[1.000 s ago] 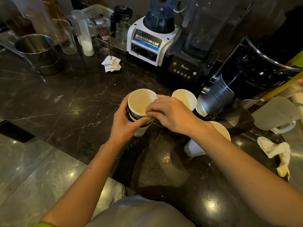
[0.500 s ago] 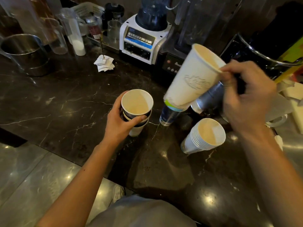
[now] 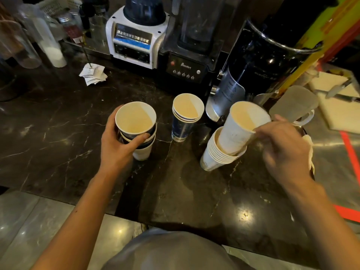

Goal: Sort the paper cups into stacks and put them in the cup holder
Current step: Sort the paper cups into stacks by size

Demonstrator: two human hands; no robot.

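**White cup seating into its stack**

White cup (image 3: 236, 131) sits tilted, half-nested in white stack (image 3: 216, 156) on desk (image 3: 58, 123); right hand (image 3: 284, 151) pinches its rim to guide it. Left hand (image 3: 118, 145) grips mixed stack (image 3: 136, 129), steadying it. Blue stack (image 3: 184, 119) stands between.

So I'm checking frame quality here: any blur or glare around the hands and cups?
Head view: right hand is motion-blurred beside the sharper white cup; left hand is crisp; lamp glare spots the counter; wide-angle bending at edges.

Dark marble counter (image 3: 58, 123) holding a white-based blender (image 3: 134, 43), a black blender (image 3: 187, 69), a black cylindrical machine (image 3: 266, 53), crumpled white paper slips (image 3: 93, 74), a frosted plastic jug (image 3: 294, 103)
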